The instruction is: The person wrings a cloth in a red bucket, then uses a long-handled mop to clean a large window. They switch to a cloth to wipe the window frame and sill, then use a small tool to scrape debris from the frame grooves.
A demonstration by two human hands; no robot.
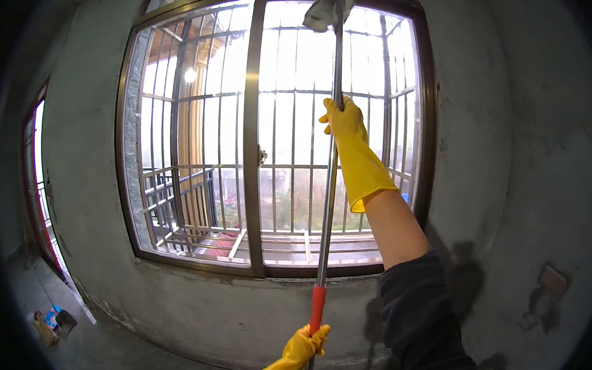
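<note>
A long metal pole [326,233] stands nearly upright in front of the window [251,102]. Grey cloth [326,12] hangs at its top, against the upper part of the frame. My right hand [346,120], in a yellow rubber glove, is wrapped round the pole's upper part. Lower down is a red grip sleeve [318,305]; my left hand [303,345], gloved in yellow as well, closes round the pole at the sleeve's lower end. The pole's bottom end runs out of the picture.
Metal bars [205,133] form a cage outside the glass. Bare grey plaster wall [472,147] surrounds the window, with a reddish-brown box plate [554,281] low on the right. A doorway [39,171] opens at the left. Small items, one a blue packet [52,316], lie on the floor there.
</note>
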